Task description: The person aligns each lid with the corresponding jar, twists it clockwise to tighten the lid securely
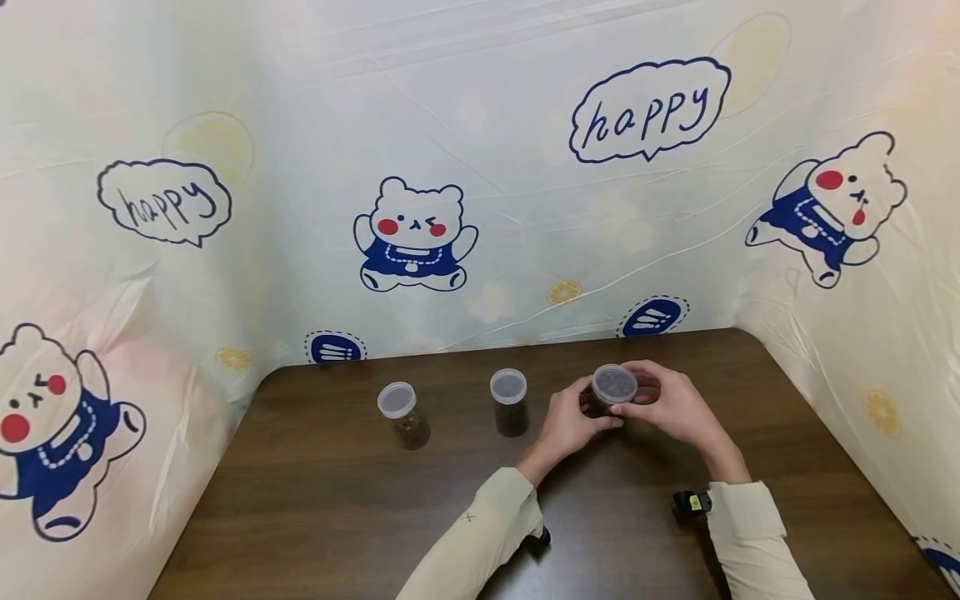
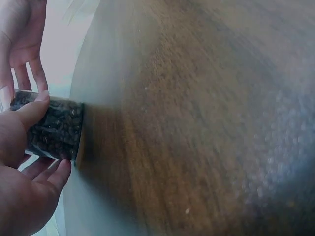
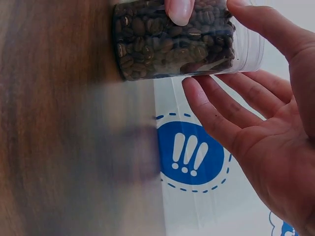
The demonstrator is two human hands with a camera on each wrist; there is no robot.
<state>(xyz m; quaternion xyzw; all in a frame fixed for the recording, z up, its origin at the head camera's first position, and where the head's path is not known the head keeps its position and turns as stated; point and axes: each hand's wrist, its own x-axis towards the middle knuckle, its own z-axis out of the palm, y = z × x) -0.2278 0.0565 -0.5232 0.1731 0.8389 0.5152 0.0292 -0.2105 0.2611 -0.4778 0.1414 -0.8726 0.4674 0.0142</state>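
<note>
A clear jar of coffee beans (image 3: 147, 49) with a translucent lid (image 1: 615, 383) stands upright on the table, towards the back right. My left hand (image 1: 568, 423) curls around the jar's body, its thumb lying across the side in the left wrist view. From the right, my right hand (image 1: 677, 406) holds the same jar near its lid, thumb in front and fingers behind. Two similar lidded jars stand to the left: a middle jar (image 1: 512, 415) close to my left hand and a left jar (image 1: 410, 425) farther off. Both have dark contents.
The brown wooden table (image 1: 360, 517) ends at a rounded back edge just behind the jars. A pale printed curtain (image 1: 510, 250) with cartoon bears hangs behind it and along both sides.
</note>
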